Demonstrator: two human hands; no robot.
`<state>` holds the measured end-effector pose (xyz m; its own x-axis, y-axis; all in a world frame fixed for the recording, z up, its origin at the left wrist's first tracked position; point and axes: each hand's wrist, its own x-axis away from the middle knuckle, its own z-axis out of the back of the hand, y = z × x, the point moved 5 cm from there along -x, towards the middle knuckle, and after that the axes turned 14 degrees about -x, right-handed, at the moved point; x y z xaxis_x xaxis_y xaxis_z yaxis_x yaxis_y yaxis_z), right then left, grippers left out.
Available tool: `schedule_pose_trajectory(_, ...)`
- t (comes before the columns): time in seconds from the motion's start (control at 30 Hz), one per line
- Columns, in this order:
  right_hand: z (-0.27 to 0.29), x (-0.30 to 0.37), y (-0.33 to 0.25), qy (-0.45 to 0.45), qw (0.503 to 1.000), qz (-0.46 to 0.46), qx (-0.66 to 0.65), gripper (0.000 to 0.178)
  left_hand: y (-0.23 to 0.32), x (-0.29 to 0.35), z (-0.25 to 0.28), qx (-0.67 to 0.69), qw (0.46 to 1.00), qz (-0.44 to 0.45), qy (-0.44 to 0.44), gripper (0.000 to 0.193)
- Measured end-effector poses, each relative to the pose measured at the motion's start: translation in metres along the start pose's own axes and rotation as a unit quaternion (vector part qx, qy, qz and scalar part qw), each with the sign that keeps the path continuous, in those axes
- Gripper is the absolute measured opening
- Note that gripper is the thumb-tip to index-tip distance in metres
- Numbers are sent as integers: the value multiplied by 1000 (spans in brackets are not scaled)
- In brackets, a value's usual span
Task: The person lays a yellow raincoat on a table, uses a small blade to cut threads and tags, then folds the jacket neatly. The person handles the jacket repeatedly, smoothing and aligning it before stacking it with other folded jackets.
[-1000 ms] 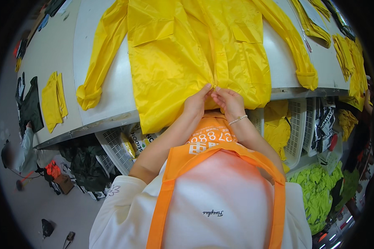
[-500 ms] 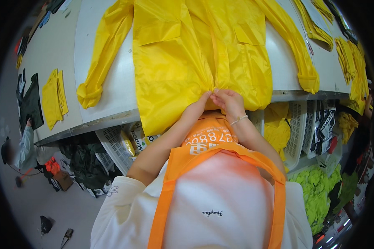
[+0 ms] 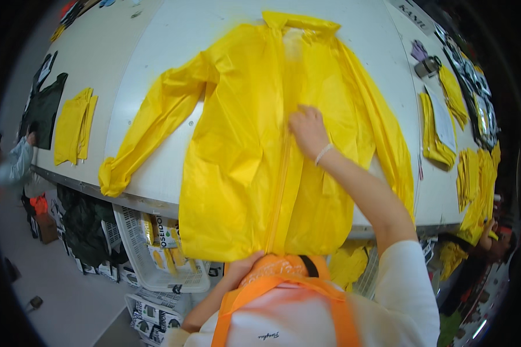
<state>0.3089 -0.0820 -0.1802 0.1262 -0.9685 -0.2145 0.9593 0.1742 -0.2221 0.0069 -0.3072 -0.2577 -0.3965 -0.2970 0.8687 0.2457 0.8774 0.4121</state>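
A yellow raincoat (image 3: 237,173) lies front up on the table, its collar away from me and its sleeves spread to both sides. My right hand (image 3: 308,128) is pinched closed at the front zipper (image 3: 283,173), about chest height on the coat. The fingers hide the zipper pull. Below that hand the zipper line runs down to the hem; above it the front edges lie slightly apart near the collar. My left hand (image 3: 248,264) grips the hem at the zipper's lower end, its fingertips partly hidden under the cloth.
Folded yellow garments (image 3: 75,127) lie left on the white table (image 3: 150,52), with more stacks at the right. A white basket (image 3: 179,280) of packaged goods stands below the front edge. A grey bottle (image 3: 427,67) is at the far right. Another person's sleeve (image 3: 14,162) shows at the left.
My right hand has moved from the hem up along the zipper to chest height. My left hand stays at the hem. The view has shifted, showing the collar.
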Motion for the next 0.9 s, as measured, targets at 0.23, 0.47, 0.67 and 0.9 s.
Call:
schedule_pose_trajectory(0.23, -2, -173, 155, 33, 985, -124, 112, 14, -14, 30, -8, -126, 931, 272, 209, 53)
schedule_pose_trajectory(0.47, -16, -168, 133, 381, 910, -139, -92, 38, -42, -19, 14, -238, 969, 27, 62, 51)
schedule_pose_trajectory(0.67, -66, -143, 179, 304, 806, -311, -401, 35, 223, -31, -2, -465, 873, -79, -123, 36)
schedule_pose_trajectory(0.9, -83, -171, 183, 271, 846, -284, -361, 16, 501, -238, -73, -538, 674, -430, 268, 41)
